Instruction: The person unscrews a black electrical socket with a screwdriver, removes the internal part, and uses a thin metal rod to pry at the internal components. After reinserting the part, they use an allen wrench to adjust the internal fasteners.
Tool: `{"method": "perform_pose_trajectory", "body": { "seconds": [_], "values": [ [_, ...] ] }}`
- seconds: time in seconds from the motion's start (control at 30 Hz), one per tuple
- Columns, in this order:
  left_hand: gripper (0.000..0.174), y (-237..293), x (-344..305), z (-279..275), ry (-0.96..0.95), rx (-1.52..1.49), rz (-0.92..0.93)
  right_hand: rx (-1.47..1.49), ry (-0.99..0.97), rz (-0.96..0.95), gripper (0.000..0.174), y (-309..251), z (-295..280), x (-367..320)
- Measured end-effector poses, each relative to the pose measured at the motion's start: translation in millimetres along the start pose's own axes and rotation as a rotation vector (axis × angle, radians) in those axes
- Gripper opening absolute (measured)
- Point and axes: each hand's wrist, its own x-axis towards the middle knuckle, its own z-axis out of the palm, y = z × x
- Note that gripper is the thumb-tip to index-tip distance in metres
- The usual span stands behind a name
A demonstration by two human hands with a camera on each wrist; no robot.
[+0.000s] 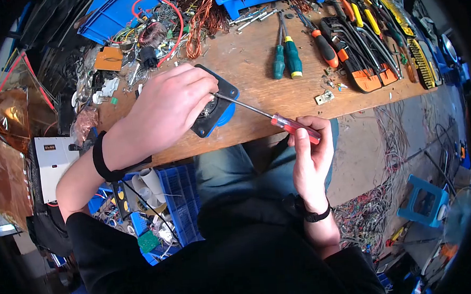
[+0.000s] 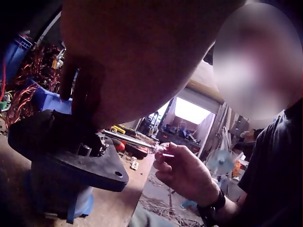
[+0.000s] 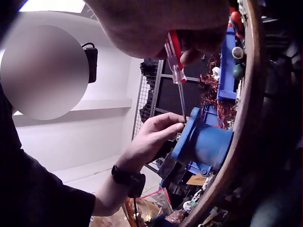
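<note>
My right hand (image 1: pixel 311 156) grips the red and clear handle of a screwdriver (image 1: pixel 244 107), its shaft slanting up to the left. At the shaft's tip, the thumb and fingertips of my left hand (image 1: pixel 175 99) come together in a pinch; the fingers hide whatever else is between them. Under that hand stands a blue cylindrical housing (image 3: pixel 208 143) with a flat flange (image 2: pixel 102 166) on top, dark in the left wrist view, with corner holes. The tip is at the flange's open middle, where small inner parts (image 2: pixel 85 150) show. The left palm hides much of the flange.
Two green-handled screwdrivers (image 1: pixel 286 59) and an orange-black one (image 1: pixel 324 48) lie farther back. A tool pouch (image 1: pixel 367 76) is at right. Blue bins (image 1: pixel 109 20), copper wire (image 1: pixel 200 29) and an orange block (image 1: pixel 108 58) crowd the back left. A small metal plate (image 1: pixel 324 97) lies near the front edge.
</note>
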Motion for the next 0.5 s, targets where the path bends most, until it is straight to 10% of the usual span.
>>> {"method": "perform_pose_trajectory", "body": {
  "seconds": [0.5],
  "values": [
    [0.014,-0.5,-0.3,-0.2,0.002,-0.003,0.005,-0.259,-0.059,-0.111,0.018,1.5,-3.0,0.6]
  ]
}}
